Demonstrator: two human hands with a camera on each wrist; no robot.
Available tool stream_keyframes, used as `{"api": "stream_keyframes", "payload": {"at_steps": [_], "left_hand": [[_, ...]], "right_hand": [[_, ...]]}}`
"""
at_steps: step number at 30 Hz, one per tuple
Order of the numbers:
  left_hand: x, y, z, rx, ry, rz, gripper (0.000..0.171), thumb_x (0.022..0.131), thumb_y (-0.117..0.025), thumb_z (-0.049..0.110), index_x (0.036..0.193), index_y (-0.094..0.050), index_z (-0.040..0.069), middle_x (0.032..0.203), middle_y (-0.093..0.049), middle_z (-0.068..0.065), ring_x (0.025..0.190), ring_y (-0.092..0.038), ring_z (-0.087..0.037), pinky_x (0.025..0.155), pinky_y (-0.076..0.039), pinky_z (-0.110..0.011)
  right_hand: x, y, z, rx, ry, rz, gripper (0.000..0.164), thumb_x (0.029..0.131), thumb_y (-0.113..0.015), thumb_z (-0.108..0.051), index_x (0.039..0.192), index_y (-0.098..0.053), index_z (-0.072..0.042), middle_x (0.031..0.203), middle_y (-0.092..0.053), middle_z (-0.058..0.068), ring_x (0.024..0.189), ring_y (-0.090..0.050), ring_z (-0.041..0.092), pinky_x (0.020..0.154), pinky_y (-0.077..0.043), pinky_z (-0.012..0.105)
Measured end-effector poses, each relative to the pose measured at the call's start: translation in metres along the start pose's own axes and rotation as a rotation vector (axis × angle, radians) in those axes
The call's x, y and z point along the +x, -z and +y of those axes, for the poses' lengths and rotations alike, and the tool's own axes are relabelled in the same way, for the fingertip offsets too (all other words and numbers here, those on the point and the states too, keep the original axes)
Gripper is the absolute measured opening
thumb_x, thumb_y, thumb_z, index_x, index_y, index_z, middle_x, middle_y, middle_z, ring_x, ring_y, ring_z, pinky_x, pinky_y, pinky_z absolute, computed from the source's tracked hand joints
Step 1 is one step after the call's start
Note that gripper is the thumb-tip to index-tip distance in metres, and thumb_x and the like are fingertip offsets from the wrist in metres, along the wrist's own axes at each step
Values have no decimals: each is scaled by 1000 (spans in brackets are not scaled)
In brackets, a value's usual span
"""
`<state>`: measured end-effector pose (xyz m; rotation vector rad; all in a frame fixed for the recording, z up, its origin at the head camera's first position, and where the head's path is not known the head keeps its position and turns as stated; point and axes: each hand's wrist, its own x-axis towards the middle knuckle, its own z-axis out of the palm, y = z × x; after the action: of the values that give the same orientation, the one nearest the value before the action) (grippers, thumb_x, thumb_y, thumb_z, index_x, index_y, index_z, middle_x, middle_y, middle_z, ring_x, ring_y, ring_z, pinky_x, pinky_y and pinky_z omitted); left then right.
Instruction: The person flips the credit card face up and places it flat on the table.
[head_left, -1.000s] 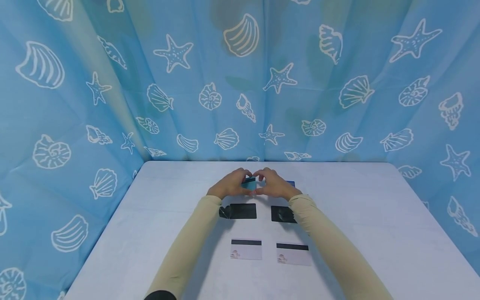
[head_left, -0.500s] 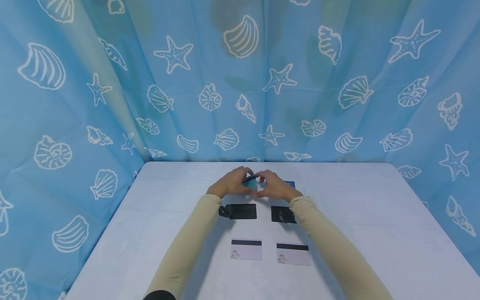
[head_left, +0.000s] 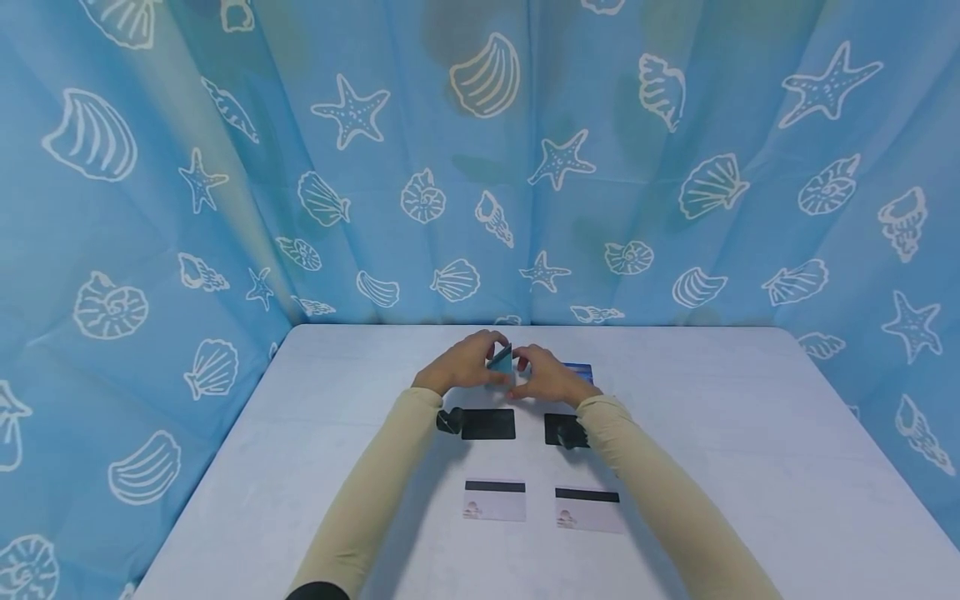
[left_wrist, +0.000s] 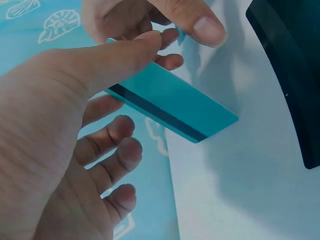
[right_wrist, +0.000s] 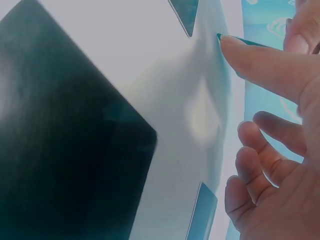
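Note:
My left hand (head_left: pixel 463 363) pinches a teal card (head_left: pixel 501 362) with a dark stripe between thumb and fingers. The card (left_wrist: pixel 175 102) stands tilted above the table, one end free. My right hand (head_left: pixel 551 374) is close on the card's right side, with thumb and forefinger apart and the fingertips at its edge. In the right wrist view, the outstretched digit of my right hand (right_wrist: pixel 280 150) overlaps the card, which shows nearly edge-on behind it. A blue card (head_left: pixel 581 372) lies on the table, partly hidden behind my right hand.
Two black cards, the left one (head_left: pixel 489 424) and the right one (head_left: pixel 557 428), lie nearer me. Closer still are two pale cards with dark stripes, one left (head_left: pixel 494 504) and one right (head_left: pixel 588 513). A blue seashell curtain (head_left: pixel 480 167) hangs behind the white table (head_left: pixel 360 467).
The teal card has tipped further, its stripe now slanting up to the right. My right hand has drawn slightly back from it, and the fingertips of both hands are further apart.

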<state>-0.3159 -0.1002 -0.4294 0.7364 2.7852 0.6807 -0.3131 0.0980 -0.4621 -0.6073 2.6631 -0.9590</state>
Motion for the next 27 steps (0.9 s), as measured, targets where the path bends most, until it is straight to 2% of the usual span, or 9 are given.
{"api": "stream_keyframes", "payload": {"at_steps": [8,13,27], "left_hand": [[-4,4,2,-7,-33,13,61,91,-81,29,142,-54,9,115,-61,-13,98,-55,-22,86,-49,-34],[-5,5,2,-10,-41,11,62,92,-80,29,144,-53,8,118,-62,-17,97,-54,-22,85,-48,-34],[-9,4,0,-76,-60,28,65,91,-80,33,144,-52,7,113,-61,-13,93,-53,-21,80,-46,-32]], "right_hand": [[2,-3,-1,18,5,3,77,81,-88,-25,143,-52,3,119,-59,16,108,-54,28,94,-48,42],[3,-7,1,37,-16,10,78,82,-88,-25,145,-51,2,121,-59,16,109,-55,28,97,-49,43],[6,-12,2,28,-36,16,76,83,-88,-25,145,-53,0,121,-61,15,111,-56,27,100,-50,44]]}}
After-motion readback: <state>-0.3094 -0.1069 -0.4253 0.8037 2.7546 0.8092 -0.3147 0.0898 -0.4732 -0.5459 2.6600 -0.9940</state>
